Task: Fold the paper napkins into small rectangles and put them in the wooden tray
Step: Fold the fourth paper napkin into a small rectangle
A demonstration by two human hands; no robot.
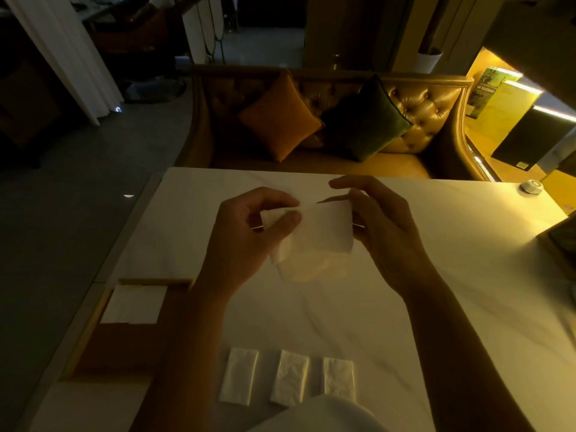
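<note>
A white paper napkin [314, 241] hangs above the middle of the table, partly folded, held by both hands. My left hand [246, 235] pinches its upper left corner between thumb and fingers. My right hand [380, 226] grips its right edge, index finger raised. The wooden tray [93, 335] lies at the table's left edge, with a stack of white napkins [134, 304] in its far end. Three folded napkin rectangles lie side by side near the front edge: left [238, 375], middle [290, 377], right [338, 378].
The white marble table [436, 291] fills the lower view. A small round object [531, 185] sits at its far right corner. A dark box edge [558, 238] juts in at the right. Beyond is a tufted sofa [420, 113] with two cushions.
</note>
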